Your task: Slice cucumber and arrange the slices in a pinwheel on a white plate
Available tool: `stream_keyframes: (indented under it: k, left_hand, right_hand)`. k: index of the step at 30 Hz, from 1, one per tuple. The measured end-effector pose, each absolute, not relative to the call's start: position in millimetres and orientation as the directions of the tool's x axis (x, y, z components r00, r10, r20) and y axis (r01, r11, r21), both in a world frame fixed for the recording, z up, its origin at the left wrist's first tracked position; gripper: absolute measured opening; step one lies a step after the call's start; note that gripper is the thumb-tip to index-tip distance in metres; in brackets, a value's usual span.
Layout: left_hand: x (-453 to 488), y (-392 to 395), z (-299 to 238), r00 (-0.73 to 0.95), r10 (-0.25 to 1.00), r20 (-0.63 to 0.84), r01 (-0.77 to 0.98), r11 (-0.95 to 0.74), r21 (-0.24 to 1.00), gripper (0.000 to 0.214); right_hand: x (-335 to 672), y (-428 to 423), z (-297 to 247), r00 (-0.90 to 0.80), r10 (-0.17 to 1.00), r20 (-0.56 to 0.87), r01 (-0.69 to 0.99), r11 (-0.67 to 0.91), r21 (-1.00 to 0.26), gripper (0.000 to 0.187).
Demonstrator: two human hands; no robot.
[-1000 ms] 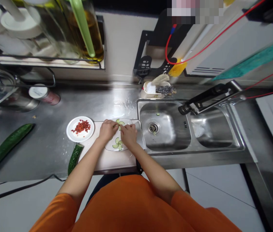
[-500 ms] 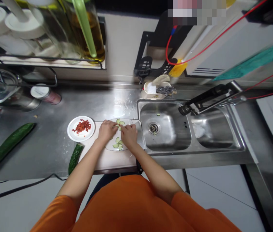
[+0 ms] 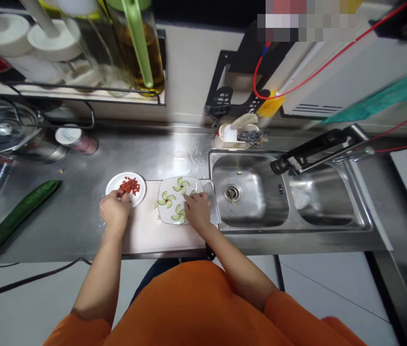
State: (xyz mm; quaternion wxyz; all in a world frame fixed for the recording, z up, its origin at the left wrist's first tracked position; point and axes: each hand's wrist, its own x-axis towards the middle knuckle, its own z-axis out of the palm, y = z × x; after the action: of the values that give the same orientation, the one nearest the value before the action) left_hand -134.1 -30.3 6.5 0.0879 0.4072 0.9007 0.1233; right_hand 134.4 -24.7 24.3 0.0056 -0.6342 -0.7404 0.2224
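My left hand point(image 3: 115, 211) is over the near edge of a small white plate point(image 3: 109, 184) that holds small red pieces, like goji berries point(image 3: 131, 185). Its fingertips are pinched together beside them; anything between them is too small to make out. My right hand point(image 3: 199, 210) rests over the right side of a squarish white plate point(image 3: 171, 188), its fingers loosely stretched out and no object visible in them. Thin cucumber slices point(image 3: 181, 184) lie there in pinwheel clusters, some with a red dot in the middle. Part of one cluster is hidden under my right fingers.
The squarish plate stands on a white cutting board point(image 3: 167, 240). A whole cucumber point(image 3: 19, 214) lies far left on the steel counter. To the right is a double sink point(image 3: 250, 192) with a black faucet point(image 3: 304, 149). Oil bottles point(image 3: 140, 53) stand on a rack above.
My left hand has moved left from the cucumber slices to the plate of red pieces. My right hand has drawn slightly back, uncovering more clusters. The cut cucumber piece is now hidden.
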Motion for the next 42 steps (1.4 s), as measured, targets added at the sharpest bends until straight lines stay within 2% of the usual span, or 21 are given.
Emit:
stream_keyframes:
  k: [14, 18, 20, 23, 26, 31, 35, 42]
  left_hand:
    - [-140.1, -27.2, -2.3, -0.597, 0.801, -0.048, 0.76, 0.583, 0.287, 0.031]
    - [-127.3, -34.7, 7.8, -0.562, 0.827, -0.014, 0.778, 0.534, 0.332, 0.027]
    - [-112.2, -39.1, 13.4, -0.493, 0.87, 0.017, 0.799, 0.446, 0.403, 0.024]
    - [-80.0, -42.6, 17.7, -0.265, 0.963, 0.043, 0.832, 0.206, 0.516, 0.023]
    - [-44.5, -39.4, 14.5, -0.046, 0.998, 0.045, 0.811, 0.011, 0.585, 0.019]
    - [-0.9, -22.5, -1.4, 0.212, 0.976, 0.042, 0.774, -0.195, 0.602, 0.015]
    - [13.1, -6.8, -12.9, 0.371, 0.928, 0.037, 0.76, -0.326, 0.563, 0.014]
    - [14.8, 10.1, -23.8, 0.515, 0.855, 0.063, 0.7, -0.462, 0.545, 0.015]
  right_hand:
    - [137.0, -34.6, 29.9, -0.197, 0.946, -0.259, 0.926, 0.092, -0.366, 0.033]
    - [144.2, -38.5, 35.6, -0.172, 0.946, -0.274, 0.931, 0.066, -0.358, 0.032]
    - [149.7, -40.5, 38.2, -0.155, 0.95, -0.271, 0.932, 0.049, -0.36, 0.032]
    - [160.0, -43.1, 38.8, -0.109, 0.96, -0.257, 0.93, 0.006, -0.368, 0.03]
    - [170.3, -44.6, 35.2, -0.034, 0.969, -0.245, 0.926, -0.062, -0.373, 0.028]
    - [178.4, -42.4, 28.5, 0.029, 0.971, -0.238, 0.916, -0.121, -0.382, 0.023]
    - [176.9, -38.3, 27.6, 0.038, 0.969, -0.242, 0.912, -0.133, -0.389, 0.023]
    - [172.5, -34.2, 23.7, 0.022, 0.966, -0.256, 0.917, -0.122, -0.38, 0.023]
